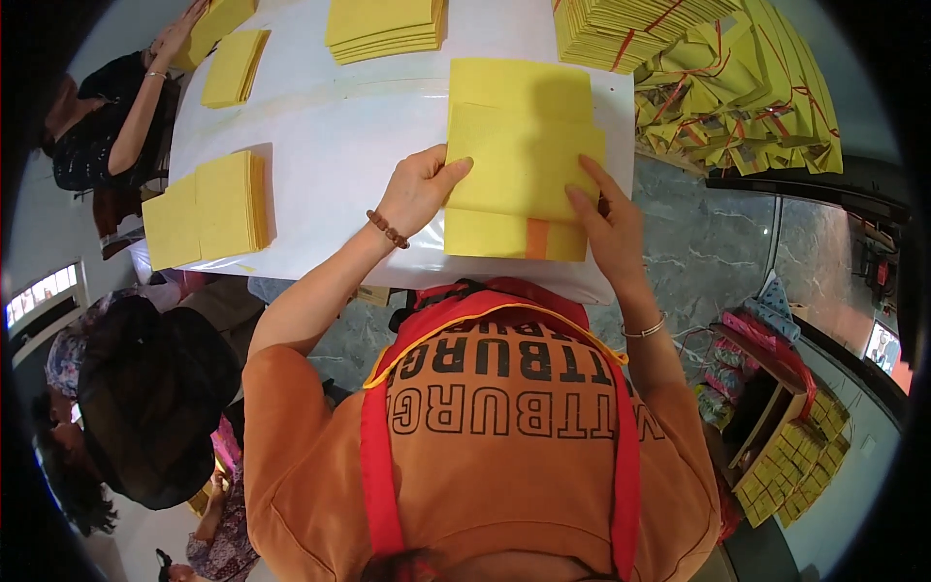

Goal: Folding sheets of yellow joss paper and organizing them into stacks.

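Just in front of me, at the near edge of the white table (pixel 330 194), is a stack of yellow paper (pixel 519 160). Its layers are unevenly offset, and an orange strip shows near the bottom edge. My left hand (pixel 419 189), with a beaded bracelet at the wrist, grips the stack's left edge, thumb on top and fingers mostly hidden. On the right edge my right hand (pixel 611 218) holds it with thumb and forefinger over the top face; the other fingers are partly out of sight.
Yellow paper stacks lie at the near left (pixel 208 209), far left (pixel 236 68) and far middle (pixel 383 27). Red-tied bundles (pixel 737 87) pile up at the far right. A person (pixel 112 136) works across the left corner; others sit lower left. A box (pixel 766 417) stands right.
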Demonstrator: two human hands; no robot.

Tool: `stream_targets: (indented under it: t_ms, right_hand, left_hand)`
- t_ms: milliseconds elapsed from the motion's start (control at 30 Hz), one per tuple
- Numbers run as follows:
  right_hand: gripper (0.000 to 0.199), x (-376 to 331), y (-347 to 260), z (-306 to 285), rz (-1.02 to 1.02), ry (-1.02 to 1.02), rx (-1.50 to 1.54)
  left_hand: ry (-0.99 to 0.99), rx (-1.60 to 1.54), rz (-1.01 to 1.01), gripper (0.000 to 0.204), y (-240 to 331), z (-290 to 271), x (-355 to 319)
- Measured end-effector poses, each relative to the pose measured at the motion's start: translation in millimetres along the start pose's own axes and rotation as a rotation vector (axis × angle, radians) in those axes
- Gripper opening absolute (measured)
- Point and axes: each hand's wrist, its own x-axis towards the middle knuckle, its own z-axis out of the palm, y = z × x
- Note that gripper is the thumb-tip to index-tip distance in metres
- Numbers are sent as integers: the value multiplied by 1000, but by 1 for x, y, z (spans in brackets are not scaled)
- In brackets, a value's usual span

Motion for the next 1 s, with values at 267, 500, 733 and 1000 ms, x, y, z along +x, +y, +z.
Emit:
stream_targets:
  t_ms: [267,500,733,1000]
  right_hand:
    - [38,4,6,11,82,112,30]
    - [38,8,17,18,17,179,59]
    - [39,9,18,19,15,189,9]
    - [38,11,15,15,12,197,49]
  left_hand:
    - [45,-74,-55,28,7,4,1]
    - [28,-126,-58,24,8,2,1]
    - [353,278,251,33,38,-5,-7]
    - [48,1078,879,56,32,43,18]
